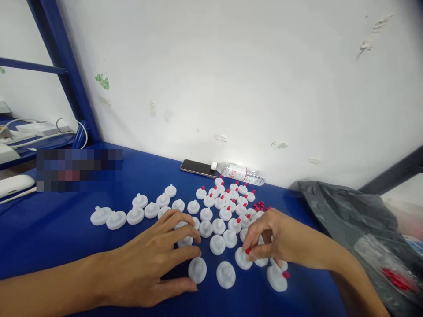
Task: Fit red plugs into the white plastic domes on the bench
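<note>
Perhaps the white disc (242, 260) on my side of the bottle (238, 172) could tip if my right hand (269, 233), pinching its red cap (247, 250), presses off-centre, my left hand (148, 253) spread loosely around another disc (197, 270).

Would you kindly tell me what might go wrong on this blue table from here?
The right hand pinches a small red cap, which might slip. Loose red caps lie just beyond that hand and could scatter if brushed. The left hand, spread among close-set white discs, might nudge some.
</note>
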{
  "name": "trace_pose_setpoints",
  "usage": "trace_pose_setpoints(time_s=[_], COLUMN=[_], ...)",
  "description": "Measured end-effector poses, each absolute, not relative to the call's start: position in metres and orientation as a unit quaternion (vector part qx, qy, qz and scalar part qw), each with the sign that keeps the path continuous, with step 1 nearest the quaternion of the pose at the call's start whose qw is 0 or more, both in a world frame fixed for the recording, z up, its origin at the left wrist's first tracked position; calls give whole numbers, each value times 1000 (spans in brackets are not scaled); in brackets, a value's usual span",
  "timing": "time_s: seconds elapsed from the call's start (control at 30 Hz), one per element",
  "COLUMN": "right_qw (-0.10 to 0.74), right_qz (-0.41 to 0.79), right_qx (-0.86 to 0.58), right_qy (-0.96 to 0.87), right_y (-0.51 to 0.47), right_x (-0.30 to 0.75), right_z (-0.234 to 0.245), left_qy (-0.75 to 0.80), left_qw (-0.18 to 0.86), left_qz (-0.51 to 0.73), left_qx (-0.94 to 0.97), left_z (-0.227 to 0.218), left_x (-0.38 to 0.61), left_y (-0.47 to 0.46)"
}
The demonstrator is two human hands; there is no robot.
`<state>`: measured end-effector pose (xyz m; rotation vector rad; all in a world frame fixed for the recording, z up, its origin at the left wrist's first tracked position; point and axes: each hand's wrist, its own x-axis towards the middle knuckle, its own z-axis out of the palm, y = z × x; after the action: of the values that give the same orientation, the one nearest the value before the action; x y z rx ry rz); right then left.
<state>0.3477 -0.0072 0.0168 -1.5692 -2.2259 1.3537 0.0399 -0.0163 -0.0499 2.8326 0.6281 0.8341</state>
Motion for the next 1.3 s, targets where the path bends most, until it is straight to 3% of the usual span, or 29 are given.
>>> trace_pose_setpoints(time_s=[0.23,0.4,0.53,0.7,0.8,1.07,1.3], right_qw=[200,247,252,229,199,187,192], right_qz=[366,384,296,-33,-154,-225,-252], right_qx=[-489,-419,-388,-327,-312,-301,-306], right_qy=[-767,-785,-835,-916,-916,-908,-898], right_y=[-8,-15,-19,-23,-26,-23,-18], right_x=[330,297,286,282,275,273,288], right_z=[22,0,-21,-32,-33,-29,-20], left_qy=[210,235,237,257,244,222,175], left_qw=[109,83,39,1,-19,14,-90], left_qz=[314,324,358,372,384,421,463], left_qx=[919,913,902,892,890,880,865], left_z=[-46,-49,-52,-51,-50,-60,-46], left_x=[34,34,36,35,34,40,39], left_y=[-18,-15,-10,-5,-4,2,4])
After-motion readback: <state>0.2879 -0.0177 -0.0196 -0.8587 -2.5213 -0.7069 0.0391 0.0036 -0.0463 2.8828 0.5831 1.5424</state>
